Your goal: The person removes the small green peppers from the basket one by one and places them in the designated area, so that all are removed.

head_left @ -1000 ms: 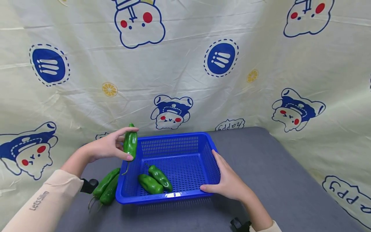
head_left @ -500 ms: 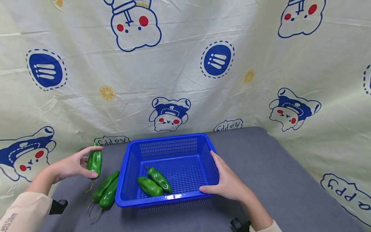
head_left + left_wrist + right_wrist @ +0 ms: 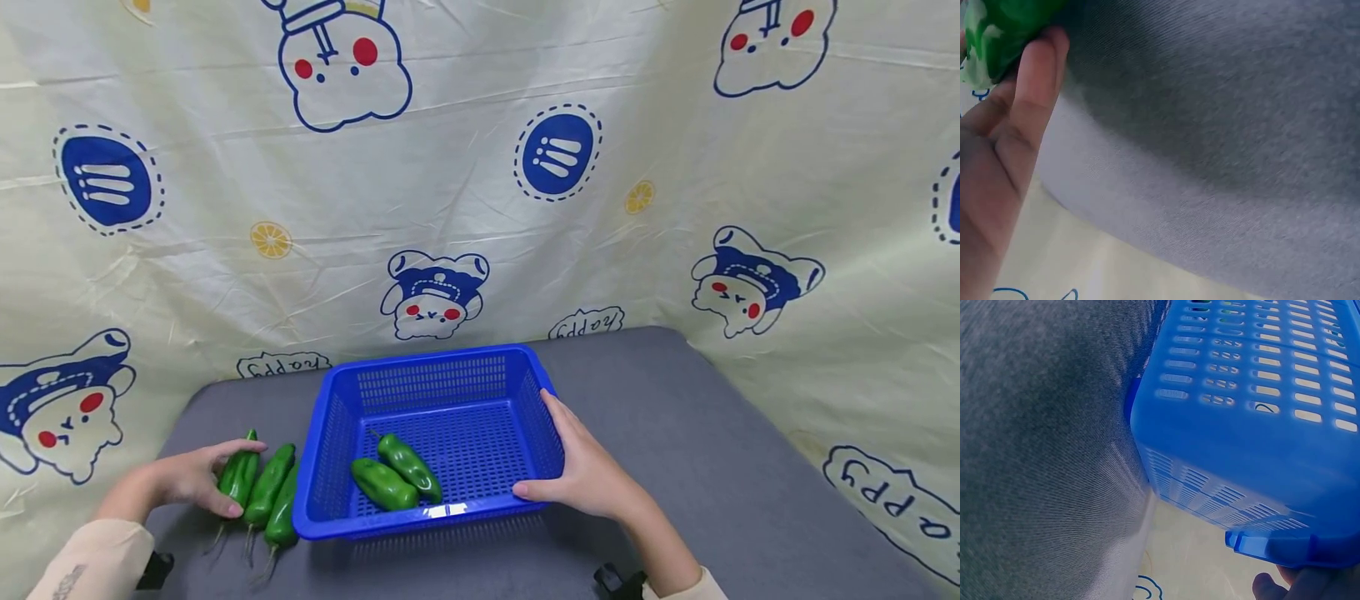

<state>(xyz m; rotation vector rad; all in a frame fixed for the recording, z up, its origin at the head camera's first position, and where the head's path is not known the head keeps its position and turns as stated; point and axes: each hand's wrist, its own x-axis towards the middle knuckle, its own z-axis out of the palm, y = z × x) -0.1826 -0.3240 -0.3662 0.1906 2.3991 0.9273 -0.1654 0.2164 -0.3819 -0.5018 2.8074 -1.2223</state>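
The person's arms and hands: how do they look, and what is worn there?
The left sleeve is cream with grey, unreadable lettering; the right sleeve, also cream, barely shows. A black fitting sits at each wrist. The left hand and right hand wear no gloves.

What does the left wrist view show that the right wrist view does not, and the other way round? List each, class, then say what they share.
Only the left wrist view: the left hand, with part of a green pepper in its fingers at the upper left corner.

Only the right wrist view: the blue basket from outside, its slotted walls meeting at a corner, and a little of the right hand at its rim.

Both: the grey tabletop and, past its edge, the pale backdrop with bits of blue line drawing.
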